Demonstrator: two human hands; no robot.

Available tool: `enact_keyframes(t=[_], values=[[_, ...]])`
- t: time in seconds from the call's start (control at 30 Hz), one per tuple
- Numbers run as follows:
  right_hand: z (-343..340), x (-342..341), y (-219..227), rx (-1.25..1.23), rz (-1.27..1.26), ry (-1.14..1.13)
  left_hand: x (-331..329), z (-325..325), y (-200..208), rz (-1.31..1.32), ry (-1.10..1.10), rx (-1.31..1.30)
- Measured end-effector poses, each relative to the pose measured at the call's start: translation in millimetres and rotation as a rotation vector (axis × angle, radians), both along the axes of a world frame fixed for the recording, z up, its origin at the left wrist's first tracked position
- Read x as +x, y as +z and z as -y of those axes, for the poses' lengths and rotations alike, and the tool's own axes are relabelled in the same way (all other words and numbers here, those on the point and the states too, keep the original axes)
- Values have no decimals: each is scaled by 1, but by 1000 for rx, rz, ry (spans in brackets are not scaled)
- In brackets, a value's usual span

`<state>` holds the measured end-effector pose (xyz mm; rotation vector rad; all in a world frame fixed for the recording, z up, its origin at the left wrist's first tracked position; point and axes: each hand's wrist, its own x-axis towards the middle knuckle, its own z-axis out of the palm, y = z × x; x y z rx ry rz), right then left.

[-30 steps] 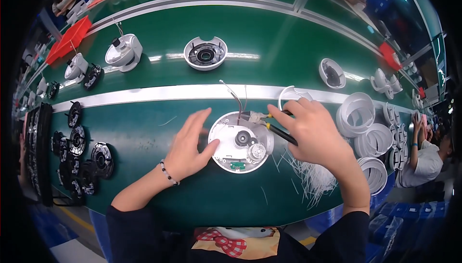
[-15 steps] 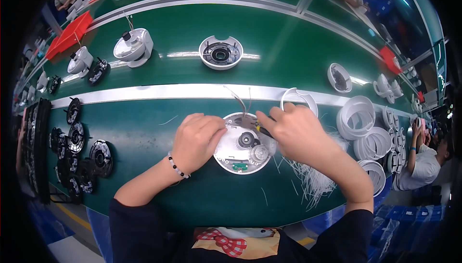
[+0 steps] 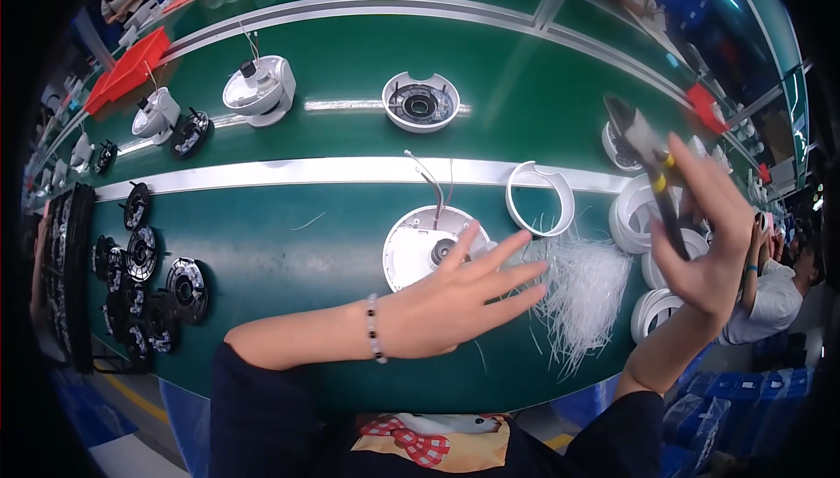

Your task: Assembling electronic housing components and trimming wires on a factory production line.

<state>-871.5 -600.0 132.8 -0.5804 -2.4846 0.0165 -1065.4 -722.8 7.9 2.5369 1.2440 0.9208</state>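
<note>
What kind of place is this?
Probably a factory assembly line: there are many matching black round parts, a group of white rings, and similar white units with wires sticking out along a long green surface.

round housing (image 3: 407, 255): smooth plastic; pliers (image 3: 659, 184): metallic head; far tabletop (image 3: 525, 111): smooth, glossy; sleeve (image 3: 262, 408): matt cloth.

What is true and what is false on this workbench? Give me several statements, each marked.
1. The right hand holds pliers. True.
2. The left hand covers part of a round white housing from view. True.
3. The left hand is clenched into a fist. False: its fingers are spread.
4. Thin white strips lie on the green table, right of the housing. True.
5. Those strips are the only things on the table's right side. False: white rings are there too.
</note>
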Motion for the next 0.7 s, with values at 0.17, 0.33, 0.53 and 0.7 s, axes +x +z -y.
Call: enact_keyframes(t=[0.17,0.33,0.53,0.7], values=[[-4,43,-36,-159,13,-15,-44,13,-40,293,593,27],[-1,55,-45,-173,-50,13,-53,15,-61,1131,332,-1351],[6,81,-83,-307,-152,153,-63,-83,-46,1451,157,-1164],[15,44,-142,-583,-131,385,-52,-235,-91,1680,79,-964]])
